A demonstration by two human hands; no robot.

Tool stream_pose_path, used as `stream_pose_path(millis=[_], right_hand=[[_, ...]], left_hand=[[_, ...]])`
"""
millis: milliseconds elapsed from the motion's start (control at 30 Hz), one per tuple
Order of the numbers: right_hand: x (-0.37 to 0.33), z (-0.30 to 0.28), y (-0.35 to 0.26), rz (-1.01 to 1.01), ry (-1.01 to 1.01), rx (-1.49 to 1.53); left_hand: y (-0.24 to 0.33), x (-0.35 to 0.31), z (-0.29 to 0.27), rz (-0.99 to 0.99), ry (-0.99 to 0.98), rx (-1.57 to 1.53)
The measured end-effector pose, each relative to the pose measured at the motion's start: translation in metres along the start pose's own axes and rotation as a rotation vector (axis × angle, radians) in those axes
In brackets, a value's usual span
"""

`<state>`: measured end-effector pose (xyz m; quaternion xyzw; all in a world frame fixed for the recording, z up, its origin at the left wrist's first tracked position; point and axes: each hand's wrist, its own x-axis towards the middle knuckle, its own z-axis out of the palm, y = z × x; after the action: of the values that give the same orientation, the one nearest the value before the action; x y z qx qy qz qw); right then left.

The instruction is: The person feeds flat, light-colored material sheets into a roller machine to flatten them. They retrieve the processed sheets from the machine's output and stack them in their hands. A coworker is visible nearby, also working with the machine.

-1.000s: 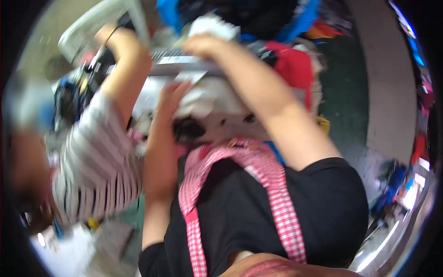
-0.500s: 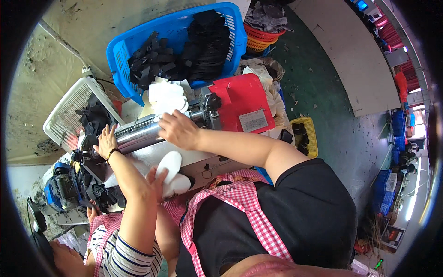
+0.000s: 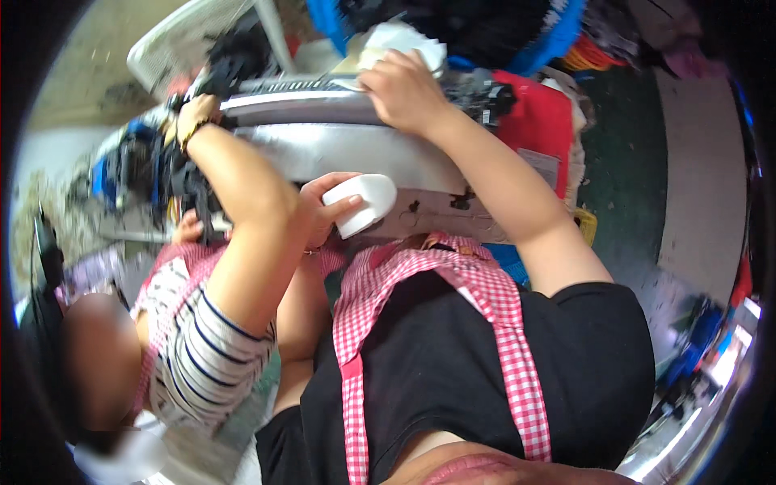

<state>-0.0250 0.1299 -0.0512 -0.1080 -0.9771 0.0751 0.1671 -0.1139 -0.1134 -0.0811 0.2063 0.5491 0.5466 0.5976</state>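
My left hand [image 3: 327, 206] is closed around a small stack of white oval pads [image 3: 368, 202], like insoles, in front of the machine. Beyond the metal roller machine [image 3: 323, 109], my right hand [image 3: 400, 93] reaches to a pile of white pads [image 3: 408, 44]; its fingers are bent over the near edge of the pile and look closed on a pad, though blur softens the detail. A co-worker's hand [image 3: 198, 113] with a dark bracelet rests at the machine's left end. The machine has a shiny roller and a smooth metal front plate.
A red panel [image 3: 525, 121] covers the machine's right end. Behind stand a blue basket [image 3: 570, 32] of black pieces and a white basket [image 3: 153, 44]. The co-worker in a striped shirt [image 3: 218, 368] sits close on my left, beside black straps [image 3: 190, 182].
The view has turned, shifting the baskets up and rightward. My right hand has gone from the roller to the white pile. The pads in my left hand are now gathered together rather than fanned.
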Motion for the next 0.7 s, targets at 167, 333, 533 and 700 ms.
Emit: stream_pose_path(millis=[167,333,533,700], right_hand=[[-0.074,0.023,-0.037,-0.314,0.104,-0.203],[-0.068,0.009,-0.033,0.075,-0.005,0.413],[-0.072,-0.020,-0.046,0.110,-0.238,0.660],[-0.065,-0.018,-0.040,0.247,-0.230,0.760]], left_hand=[[-0.022,-0.038,-0.006,-0.014,0.127,-0.043],[-0.024,-0.001,0.000,0.184,0.096,-0.155],[-0.031,0.012,0.005,0.184,0.309,0.162],[-0.013,0.001,0.022,0.135,0.177,-0.083]])
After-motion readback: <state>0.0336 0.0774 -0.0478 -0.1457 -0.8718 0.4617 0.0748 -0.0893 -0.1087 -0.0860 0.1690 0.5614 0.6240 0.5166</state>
